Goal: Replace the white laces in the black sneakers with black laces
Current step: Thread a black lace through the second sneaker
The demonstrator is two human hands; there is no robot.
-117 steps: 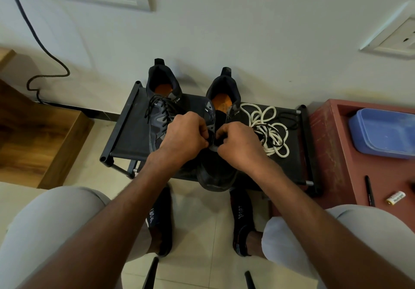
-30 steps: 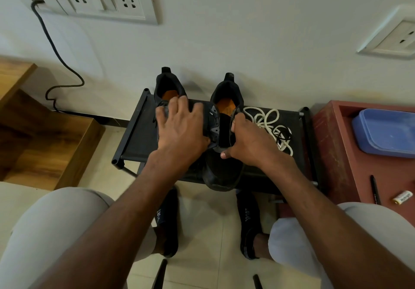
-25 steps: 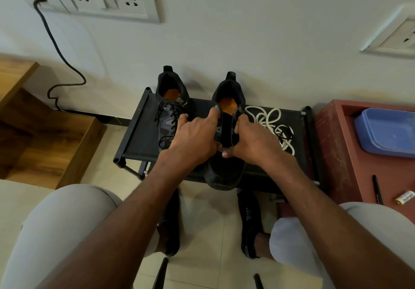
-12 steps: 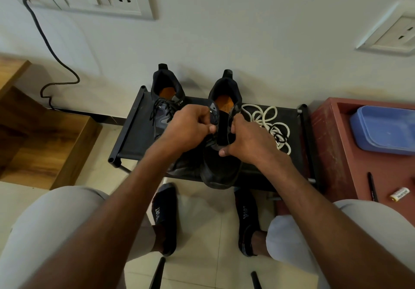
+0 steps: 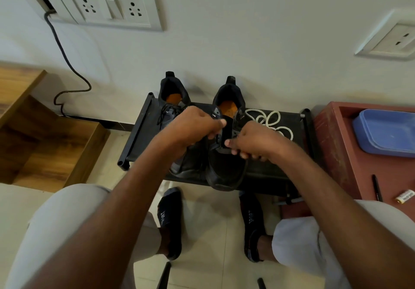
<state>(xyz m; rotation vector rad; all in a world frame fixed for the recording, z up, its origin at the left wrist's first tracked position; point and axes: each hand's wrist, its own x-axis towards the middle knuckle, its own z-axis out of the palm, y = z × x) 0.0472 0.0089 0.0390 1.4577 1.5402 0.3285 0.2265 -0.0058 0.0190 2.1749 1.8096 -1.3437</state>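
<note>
Your fingers [image 5: 215,129] curl at the eyelet flaps of the right sneaker [image 5: 225,167]; left hand [image 5: 193,127] and right hand [image 5: 258,140] each pinch a side. Two black sneakers point toes toward you on the black rack [image 5: 139,131], beside coiled white laces [image 5: 272,120].

Bare forearms, light grey shorts [image 5: 67,225], dark socks [image 5: 171,216], lettering prob. "SPORT".

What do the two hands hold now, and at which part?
Both the left hand and right hand grip the right sneaker at its eyelet edges, one on each side of the tongue.
</note>
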